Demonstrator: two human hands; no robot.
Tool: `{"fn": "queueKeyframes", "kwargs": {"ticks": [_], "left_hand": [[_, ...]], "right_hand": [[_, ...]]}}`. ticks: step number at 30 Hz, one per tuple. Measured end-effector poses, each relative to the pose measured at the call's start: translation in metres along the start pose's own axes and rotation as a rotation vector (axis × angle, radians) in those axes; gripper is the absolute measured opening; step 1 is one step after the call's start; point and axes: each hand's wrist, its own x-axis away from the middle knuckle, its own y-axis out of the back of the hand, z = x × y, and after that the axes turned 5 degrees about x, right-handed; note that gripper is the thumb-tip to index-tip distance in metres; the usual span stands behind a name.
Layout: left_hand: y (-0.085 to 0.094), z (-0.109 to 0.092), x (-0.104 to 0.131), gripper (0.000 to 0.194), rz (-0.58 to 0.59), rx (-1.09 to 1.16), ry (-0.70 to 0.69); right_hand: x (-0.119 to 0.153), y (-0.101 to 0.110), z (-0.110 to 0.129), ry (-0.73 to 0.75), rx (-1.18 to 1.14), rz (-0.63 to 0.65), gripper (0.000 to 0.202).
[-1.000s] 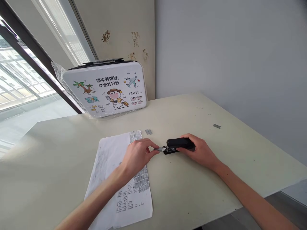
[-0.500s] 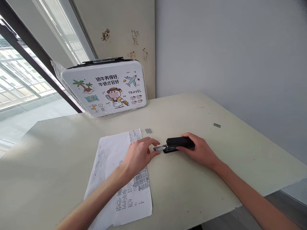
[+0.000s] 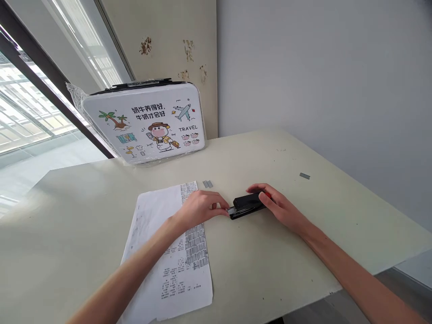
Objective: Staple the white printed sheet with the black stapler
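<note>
A black stapler [image 3: 249, 202] lies on the table, with a metal tray [image 3: 231, 210] sticking out a little at its left end. The fingertips of my left hand [image 3: 203, 208] are pinched on that tray. My right hand [image 3: 278, 206] grips the stapler's right end, its thumb on top, where a bit of red shows. Printed sheets of paper [image 3: 182, 306] lie beneath my left hand and forearm. Short grey staple strips [image 3: 207, 184] rest just beyond the paper's top right corner.
A white case [image 3: 148, 130] with cartoon pictures stands at the back left, partly wrapped in clear plastic. Another grey staple strip [image 3: 304, 176] lies on the table [image 3: 270, 274] to the right. Behind are a grey wall and, at left, a window.
The metal tray has slid further into the stapler, and my left fingers have closed on its end. My right thumb has moved up onto the top of the stapler.
</note>
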Motion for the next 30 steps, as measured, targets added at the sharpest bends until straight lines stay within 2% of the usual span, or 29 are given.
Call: {"fn": "queueKeyframes", "kwargs": {"ticks": [7,11,14,16,18,21,23,26,30], "left_hand": [[-0.008,-0.007,-0.025,0.028,0.012,-0.116,0.014],[-0.012,-0.009,-0.024,0.026,-0.008,-0.15,0.036],[-0.011,-0.014,-0.013,0.023,-0.04,-0.18,0.056],[-0.005,-0.02,0.005,0.023,-0.08,-0.213,0.075],[0.004,-0.027,0.034,0.026,-0.115,-0.246,0.086],[0.016,-0.037,0.093,0.029,-0.103,-0.279,0.087],[0.018,-0.043,0.135,0.035,-0.096,-0.308,0.108],[0.009,-0.052,0.186,0.056,-0.085,-0.397,0.136],[-0.013,-0.068,0.22,0.073,-0.034,-0.477,0.151]], "right_hand": [[0.001,0.005,0.003,0.002,-0.013,0.035,0.049],[-0.001,0.005,-0.003,0.026,0.009,0.024,0.046],[-0.003,0.002,-0.009,0.078,0.068,0.04,0.042],[-0.003,0.0,-0.012,0.095,0.12,0.06,0.038],[-0.002,-0.002,-0.013,0.08,0.148,0.068,0.035],[0.0,-0.003,-0.011,0.036,0.147,0.078,0.035],[0.002,-0.004,-0.008,0.033,0.148,0.095,0.035],[0.005,-0.007,-0.004,0.055,0.166,0.125,0.034],[0.018,-0.017,0.005,0.085,0.195,0.171,0.031]]}}
